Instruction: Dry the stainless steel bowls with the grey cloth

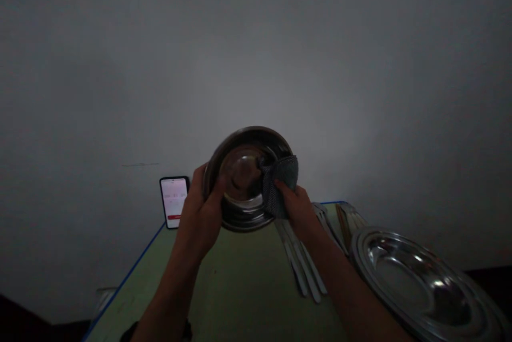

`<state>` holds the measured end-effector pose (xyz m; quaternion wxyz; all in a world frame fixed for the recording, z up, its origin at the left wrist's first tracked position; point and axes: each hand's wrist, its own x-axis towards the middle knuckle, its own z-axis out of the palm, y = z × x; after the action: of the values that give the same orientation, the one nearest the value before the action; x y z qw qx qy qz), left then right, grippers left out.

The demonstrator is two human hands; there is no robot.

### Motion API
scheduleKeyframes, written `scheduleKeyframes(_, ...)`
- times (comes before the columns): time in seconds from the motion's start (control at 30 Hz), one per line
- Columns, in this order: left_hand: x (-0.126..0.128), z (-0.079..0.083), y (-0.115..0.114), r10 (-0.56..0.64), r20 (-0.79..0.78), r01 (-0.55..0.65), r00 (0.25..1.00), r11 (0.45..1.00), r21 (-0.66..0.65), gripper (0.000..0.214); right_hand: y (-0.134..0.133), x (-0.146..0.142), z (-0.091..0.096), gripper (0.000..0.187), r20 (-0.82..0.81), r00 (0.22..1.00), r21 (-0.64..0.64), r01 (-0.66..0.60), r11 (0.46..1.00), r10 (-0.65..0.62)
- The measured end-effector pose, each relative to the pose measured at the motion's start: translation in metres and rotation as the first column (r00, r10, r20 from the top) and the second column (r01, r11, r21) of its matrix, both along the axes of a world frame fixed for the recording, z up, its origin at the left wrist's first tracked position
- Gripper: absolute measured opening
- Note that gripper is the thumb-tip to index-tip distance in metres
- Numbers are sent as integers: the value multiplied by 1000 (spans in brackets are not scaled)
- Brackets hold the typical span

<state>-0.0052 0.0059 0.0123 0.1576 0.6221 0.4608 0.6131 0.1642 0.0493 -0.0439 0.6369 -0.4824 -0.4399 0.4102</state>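
Note:
A round, shiny metal bowl [242, 171] is held up above the table, tilted so that its inside faces me. My left hand [204, 214] grips its left rim, thumb over the inside and the other fingers behind. On the right side, my right hand [298, 206] is closed on a grey cloth [276, 187], which is pressed over the bowl's right rim. The fingers behind the cloth and bowl are hidden. Below my right hand lie several metal knives [306, 272], partly covered by my forearm.
A phone [175, 200] with a lit screen leans at the table's left, against the wall [256, 54]. Wide metal dishes [420, 283] sit on the right. Forks [324, 219] and brown chopsticks [343, 224] lie behind them. The green table [236, 288] has a blue edge.

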Motion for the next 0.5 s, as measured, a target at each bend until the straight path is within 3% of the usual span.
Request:
scheduleKeyframes(0.07, 7, -6, 2, -53, 13, 53, 999, 999, -13, 38, 2, 1, -3, 32, -102, 993, -21, -57, 998, 54)
scheduleKeyframes(0.17, 8, -9, 4, -134, 22, 135, 991, 989, -62, 40, 0, 9, 2, 34, -78, 996, 20, -30, 999, 32)
scheduleKeyframes(0.27, -2, -1, 1, -138, -32, 133, 990, 983, -129, 39, -5, 19, 13, 32, 65, 997, 116, 24, 993, -32)
scheduleKeyframes(0.37, -8, 12, -10, -101, -102, 81, 990, 980, -184, 41, -11, 28, 23, 28, 288, 947, 248, 66, 966, -139)
scheduleKeyframes(0.5, -8, 18, -20, -120, -211, 78, 970, 977, -197, 48, -19, 33, 31, 23, 484, 860, 390, -46, 920, -162)
